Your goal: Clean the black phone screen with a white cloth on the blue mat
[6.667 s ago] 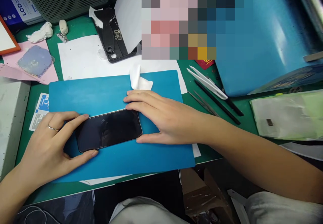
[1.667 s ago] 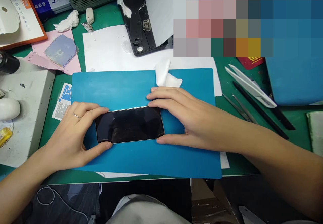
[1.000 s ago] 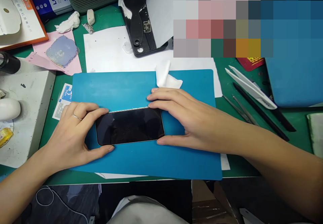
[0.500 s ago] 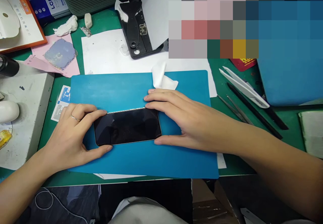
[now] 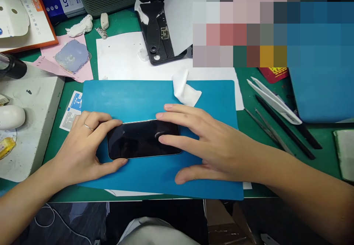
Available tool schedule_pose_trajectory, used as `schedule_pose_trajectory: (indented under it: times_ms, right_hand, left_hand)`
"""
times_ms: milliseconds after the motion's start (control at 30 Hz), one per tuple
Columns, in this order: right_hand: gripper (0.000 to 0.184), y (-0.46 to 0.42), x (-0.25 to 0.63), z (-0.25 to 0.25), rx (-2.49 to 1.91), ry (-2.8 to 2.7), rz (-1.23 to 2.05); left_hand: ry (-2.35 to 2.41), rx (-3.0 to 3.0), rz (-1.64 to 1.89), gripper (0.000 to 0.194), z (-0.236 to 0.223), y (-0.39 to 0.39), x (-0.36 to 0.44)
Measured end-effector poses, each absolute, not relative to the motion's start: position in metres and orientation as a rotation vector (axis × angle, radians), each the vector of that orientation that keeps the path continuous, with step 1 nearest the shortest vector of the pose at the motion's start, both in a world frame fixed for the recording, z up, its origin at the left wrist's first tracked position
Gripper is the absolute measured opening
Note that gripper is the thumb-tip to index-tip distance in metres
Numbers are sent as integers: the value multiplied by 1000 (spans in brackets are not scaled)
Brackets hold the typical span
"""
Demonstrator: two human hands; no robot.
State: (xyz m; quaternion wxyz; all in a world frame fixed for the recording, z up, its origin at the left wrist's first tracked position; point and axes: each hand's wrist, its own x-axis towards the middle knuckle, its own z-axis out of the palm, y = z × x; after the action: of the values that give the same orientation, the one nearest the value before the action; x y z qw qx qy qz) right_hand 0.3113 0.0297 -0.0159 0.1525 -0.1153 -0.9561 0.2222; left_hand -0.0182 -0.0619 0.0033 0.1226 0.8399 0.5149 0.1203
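Observation:
A smartphone (image 5: 141,142) with a dark glossy screen lies face up on a blue mat (image 5: 129,99). At its left end, my left hand (image 5: 90,145) grips it, fingers on the far edge and thumb on the near edge; a ring is on one finger. My right hand (image 5: 207,147) is over the phone's right end with its fingers spread and holds nothing. Its index fingertip is over the screen, where a small reflection shows beneath it. Just beyond that hand sits a crumpled white wipe (image 5: 186,90).
Tweezers (image 5: 272,130), a white-handled tool (image 5: 276,101) and a black stick lie at the right. Behind the mat are white paper (image 5: 118,59) and a black holder (image 5: 151,33). A white box (image 5: 33,108) borders the left; a wipe packet (image 5: 72,110) lies beside the mat.
My right hand has let go of the phone's right end; its fingers have spread and the index finger has moved over the screen. My left hand keeps its grip. The view has shifted slightly.

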Motion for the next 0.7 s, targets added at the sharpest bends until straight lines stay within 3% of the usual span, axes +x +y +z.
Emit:
schedule_pose_trajectory:
  times_ms: [300, 700]
  right_hand:
    - [70, 26, 305, -17, -294, -2752, 554]
    - [78, 31, 295, -28, -443, -2657, 546]
  left_hand:
    - [1472, 2471, 343, 62, 3, -60, -16]
    - [1428, 2463, 283, 77, 9, -57, -18]
